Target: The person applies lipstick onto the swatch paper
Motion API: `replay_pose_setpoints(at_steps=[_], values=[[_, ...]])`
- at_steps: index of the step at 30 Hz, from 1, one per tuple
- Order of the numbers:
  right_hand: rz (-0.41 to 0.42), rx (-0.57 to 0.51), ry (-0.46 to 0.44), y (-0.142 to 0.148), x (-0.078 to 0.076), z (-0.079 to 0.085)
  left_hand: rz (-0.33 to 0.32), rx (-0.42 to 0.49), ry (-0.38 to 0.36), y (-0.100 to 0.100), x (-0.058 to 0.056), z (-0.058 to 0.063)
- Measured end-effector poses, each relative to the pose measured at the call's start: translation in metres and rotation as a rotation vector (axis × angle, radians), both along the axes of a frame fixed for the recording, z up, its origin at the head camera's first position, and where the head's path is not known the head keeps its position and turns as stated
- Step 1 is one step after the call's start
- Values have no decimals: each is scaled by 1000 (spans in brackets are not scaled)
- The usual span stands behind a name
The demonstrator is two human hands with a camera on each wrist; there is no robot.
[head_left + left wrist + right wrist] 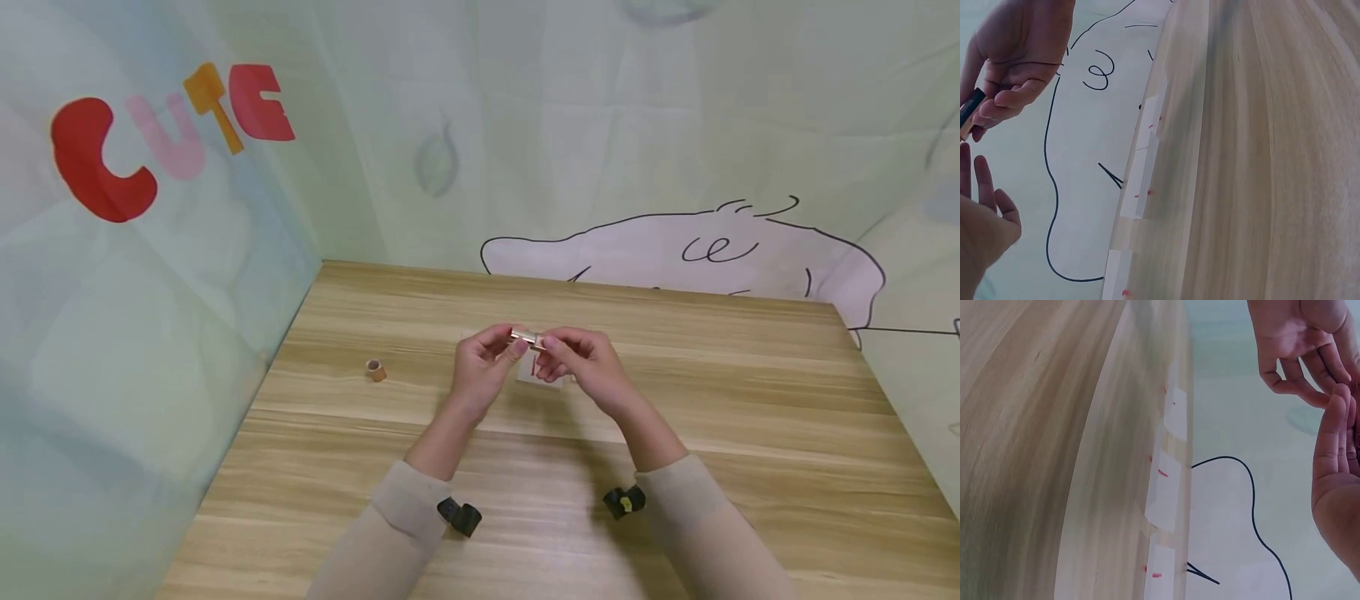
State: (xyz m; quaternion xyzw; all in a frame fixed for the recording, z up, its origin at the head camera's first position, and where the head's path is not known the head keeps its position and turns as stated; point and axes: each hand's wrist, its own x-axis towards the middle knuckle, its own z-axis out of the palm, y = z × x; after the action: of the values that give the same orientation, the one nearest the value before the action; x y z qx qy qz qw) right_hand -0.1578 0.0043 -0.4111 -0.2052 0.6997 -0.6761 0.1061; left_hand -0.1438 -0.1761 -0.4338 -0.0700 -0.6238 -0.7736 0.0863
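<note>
In the head view my left hand [480, 371] and right hand [588, 367] meet above the middle of the table. Between them lies a small shiny lipstick tube [524, 337], tilted slightly down to the right. Left thumb and fingers pinch one end; the right thumb and fingers pinch the other. The left wrist view shows the right hand [1022, 56] with the dark part of the tube [970, 107] at the frame's edge. Below and behind the hands, a white card [528, 372] with a red mark is partly hidden.
A short brown hollow cylinder [377, 371] sits to the left on the wooden table [360, 467]. White cards [1165, 497] with small red marks line up near the far edge in the right wrist view. Printed cloth walls [375, 125] stand behind and left.
</note>
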Motion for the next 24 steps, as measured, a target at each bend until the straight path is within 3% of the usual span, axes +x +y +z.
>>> replay_pose_setpoints(at_steps=[5,12,24], values=[[-13,72,9,2,-1,1,0,-89,33,-3,-1,-2],[-40,196,140,5,-2,2,33,-254,45,-7,-1,-5],[-96,244,292,4,-2,-2,45,-309,52,-10,0,-7]])
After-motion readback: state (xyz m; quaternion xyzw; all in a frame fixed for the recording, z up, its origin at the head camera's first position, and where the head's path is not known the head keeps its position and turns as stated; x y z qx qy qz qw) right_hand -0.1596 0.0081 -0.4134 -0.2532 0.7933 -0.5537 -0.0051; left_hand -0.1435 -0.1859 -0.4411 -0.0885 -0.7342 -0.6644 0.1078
